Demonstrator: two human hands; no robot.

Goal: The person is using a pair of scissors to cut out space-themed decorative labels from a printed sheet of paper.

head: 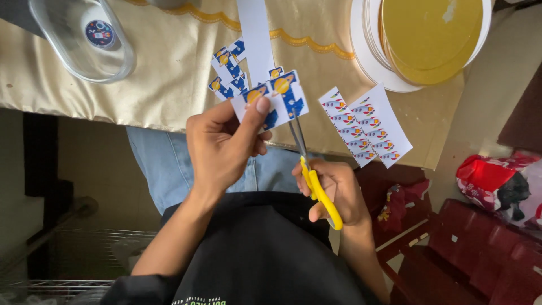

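My left hand [223, 144] pinches a small white sheet of printed stickers [276, 99] with blue and orange planet pictures, thumb on top. In my right hand [334, 189] are yellow-handled scissors [311, 175], fingers through the loops. Their metal blades point up and reach the lower edge of the sticker sheet, between two pictures. Both hands hover over my lap, just in front of the table's edge.
On the beige tablecloth [164, 79] lie cut sticker pieces [228, 70], a white paper strip [255, 39] and two rocket sticker strips [367, 127]. A clear plastic container [84, 39] sits far left, stacked gold-and-white round boards [423, 39] far right. Red items [491, 181] lie on the floor.
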